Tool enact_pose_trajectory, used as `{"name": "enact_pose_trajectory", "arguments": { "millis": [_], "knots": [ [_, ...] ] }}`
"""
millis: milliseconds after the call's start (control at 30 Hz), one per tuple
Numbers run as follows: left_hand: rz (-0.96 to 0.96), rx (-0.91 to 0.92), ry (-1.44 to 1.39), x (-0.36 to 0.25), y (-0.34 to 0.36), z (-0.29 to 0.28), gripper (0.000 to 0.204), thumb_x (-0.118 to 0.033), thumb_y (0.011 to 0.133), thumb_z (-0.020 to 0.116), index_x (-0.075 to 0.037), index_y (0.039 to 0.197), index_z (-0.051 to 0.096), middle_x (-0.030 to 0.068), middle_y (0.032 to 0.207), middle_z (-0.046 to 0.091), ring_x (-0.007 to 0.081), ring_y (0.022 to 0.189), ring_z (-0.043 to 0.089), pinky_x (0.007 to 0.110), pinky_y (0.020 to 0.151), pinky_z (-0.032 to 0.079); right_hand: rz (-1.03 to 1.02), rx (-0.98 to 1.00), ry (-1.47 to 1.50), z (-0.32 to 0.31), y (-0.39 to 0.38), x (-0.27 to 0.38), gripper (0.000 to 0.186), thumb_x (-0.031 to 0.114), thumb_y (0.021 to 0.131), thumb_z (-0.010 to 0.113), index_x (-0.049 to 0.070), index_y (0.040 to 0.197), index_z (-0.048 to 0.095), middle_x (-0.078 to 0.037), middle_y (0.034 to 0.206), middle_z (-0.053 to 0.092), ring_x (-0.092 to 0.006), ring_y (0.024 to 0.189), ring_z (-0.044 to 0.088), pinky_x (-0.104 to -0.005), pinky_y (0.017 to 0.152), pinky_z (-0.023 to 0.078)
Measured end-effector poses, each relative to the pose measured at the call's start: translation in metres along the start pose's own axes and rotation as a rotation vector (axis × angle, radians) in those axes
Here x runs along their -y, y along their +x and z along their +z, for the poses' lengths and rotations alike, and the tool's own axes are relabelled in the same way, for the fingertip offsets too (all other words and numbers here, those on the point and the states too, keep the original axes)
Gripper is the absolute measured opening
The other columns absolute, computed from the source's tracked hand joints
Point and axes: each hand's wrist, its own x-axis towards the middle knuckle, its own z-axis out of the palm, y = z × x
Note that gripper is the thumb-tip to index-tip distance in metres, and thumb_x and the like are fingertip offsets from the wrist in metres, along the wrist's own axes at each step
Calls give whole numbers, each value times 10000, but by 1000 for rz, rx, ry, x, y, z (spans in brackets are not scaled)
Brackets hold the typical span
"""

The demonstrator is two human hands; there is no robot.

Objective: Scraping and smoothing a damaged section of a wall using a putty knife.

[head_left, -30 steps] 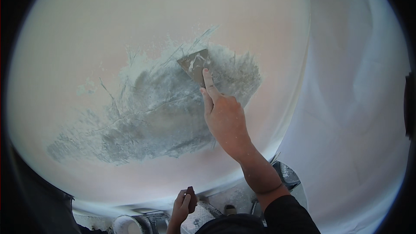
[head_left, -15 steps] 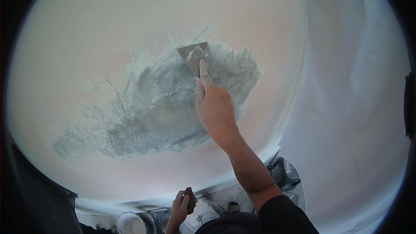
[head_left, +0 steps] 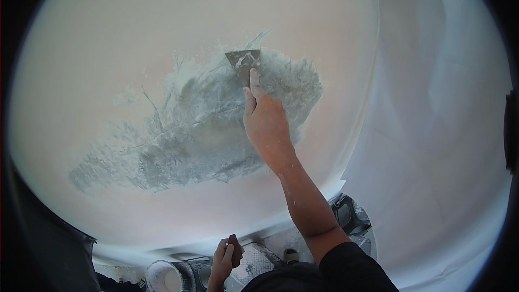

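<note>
My right hand (head_left: 266, 124) grips a putty knife (head_left: 243, 62) smeared with white paste, index finger stretched along the blade. The blade lies against the upper part of a rough grey patch (head_left: 194, 140) with a thin crack line, on a pale pink-cream wall (head_left: 135, 21). The knife's handle is hidden by my fingers. Down at the lower edge, my left hand (head_left: 226, 257) is closed on a small reddish-brown block (head_left: 235, 246), held away from the wall patch.
A white sheet (head_left: 432, 130) hangs along the right side, folded at its top. Below the wall are a white bucket (head_left: 162, 278), a textured metal plate (head_left: 254, 262), dark plastic items (head_left: 351, 216) and a foot in footwear (head_left: 291, 257). A dark edge (head_left: 65, 238) runs at lower left.
My right hand and the putty knife have moved up and slightly left toward the patch's upper edge, the blade's top edge becoming more level. My left hand stays low with the block.
</note>
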Motion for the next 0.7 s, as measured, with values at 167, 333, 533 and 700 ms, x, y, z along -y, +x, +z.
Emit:
{"name": "enact_pose_trajectory", "arguments": {
  "millis": [167,333,533,700],
  "knots": [
    [11,-7,11,10,-15,-2,250,-220,1065,441,-1,1128,543,114,897,686,146,743,644,287,665,528,59,69,84,-13,-3,7,482,280,1067,434,73,1502,420,-220,736,655,-407,733,687,-499,692,570],
    [-20,-19,-9,18,-33,1,262,-235,1067,441,-3,1126,548,112,899,687,143,751,643,285,660,524,62,39,1,-9,-3,9,480,279,1067,425,75,1502,420,-220,770,667,-423,769,686,-506,728,568],
    [11,-12,-48,17,-57,8,254,-235,1066,455,-11,1131,556,99,906,681,134,745,628,278,660,514,5,-83,66,-1,0,2,450,262,1048,466,57,1446,492,-256,826,672,-452,816,668,-512,757,537],
    [15,-72,-81,31,-85,3,260,-231,1065,459,-3,1149,554,89,898,672,127,745,618,268,670,507,23,-96,105,-1,5,5,412,247,1030,508,46,1385,566,-283,840,665,-477,846,650,-512,755,515]
  ]
}}
